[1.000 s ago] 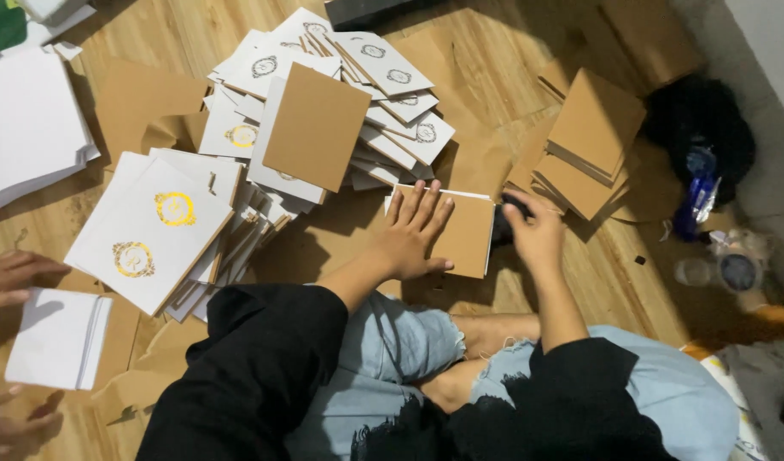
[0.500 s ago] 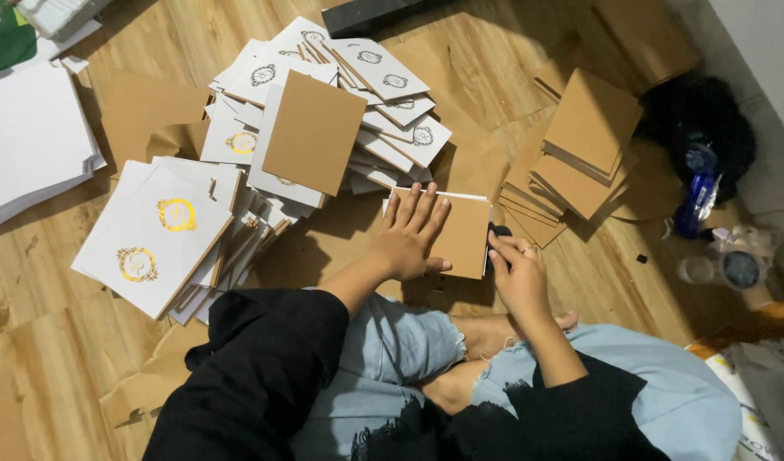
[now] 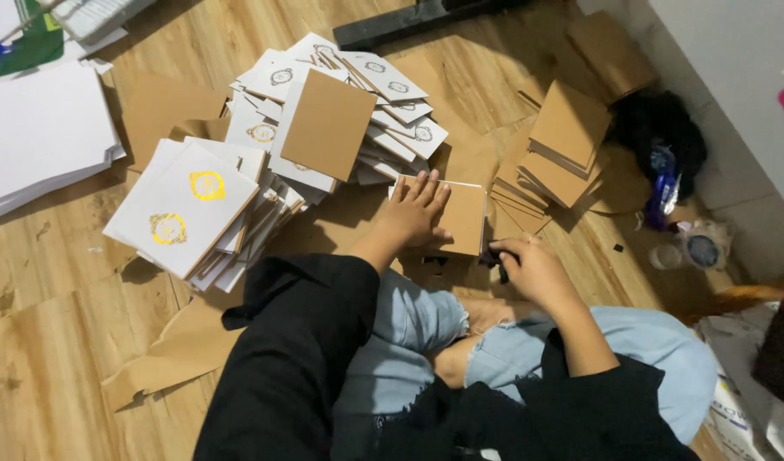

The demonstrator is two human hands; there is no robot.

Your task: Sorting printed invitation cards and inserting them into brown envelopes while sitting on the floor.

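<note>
Fingers of left hand (image 3: pixel 411 213) spread flat, pressing one brown card (image 3: pixel 463 218) on the wooden floor (image 3: pixel 59 256) before the knees. Right hand (image 3: pixel 535 269) curled around a small dark object (image 3: pixel 492 256); previously at the card's edge, now drawn nearer the knee. Two card stacks: white (image 3: pixel 187 201), brown (image 3: pixel 567 137).

- The light is soft and warm, and moderately bright over the wooden floor (image 3: pixel 59 341).
- The white sheets (image 3: pixel 42 128) at the left look nearly overexposed.
- Soft shadows lie under the card piles (image 3: pixel 323 128) and beside the left hand (image 3: pixel 417 209).
- The black sleeve (image 3: pixel 289 358) loses detail.
- The picture is slightly soft, with mild stretching at the edges.
</note>
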